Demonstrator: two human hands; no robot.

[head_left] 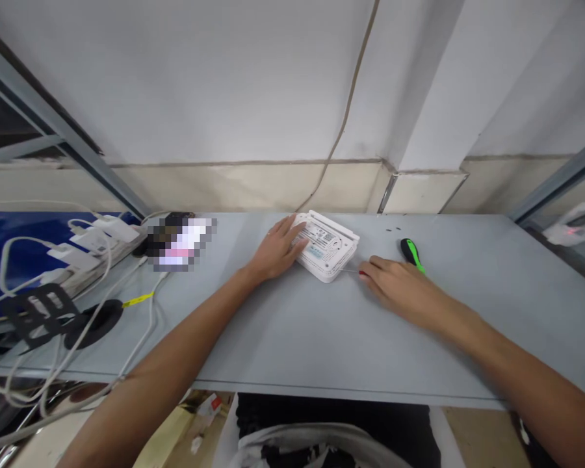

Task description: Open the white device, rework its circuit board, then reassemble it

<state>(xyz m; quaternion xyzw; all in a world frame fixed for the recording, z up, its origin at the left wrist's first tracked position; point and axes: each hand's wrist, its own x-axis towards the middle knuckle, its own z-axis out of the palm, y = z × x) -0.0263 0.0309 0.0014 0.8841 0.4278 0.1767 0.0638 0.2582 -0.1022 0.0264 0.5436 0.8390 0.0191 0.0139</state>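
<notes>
A white router [322, 244] lies on the table with its vented, labelled underside up. My left hand [279, 248] holds its left side, thumb and fingers spread over the edge and label. From the right, my right hand [390, 279] is closed on a slim red-handled screwdriver [361, 273], most of its handle hidden in the fingers. The thin metal shaft points left and reaches the router's lower right edge; whether the tip is inside a gap there I cannot tell. Just behind my right hand is a black and green screwdriver handle [409, 252].
Small dark screws [394, 229] lie near the table's back edge. On the left are a blurred-out lit screen [188, 244], a power strip with white chargers [92, 244], tangled white cables [149, 318] and a black stand [92, 325]. A white device with a red light [572, 227] is far right.
</notes>
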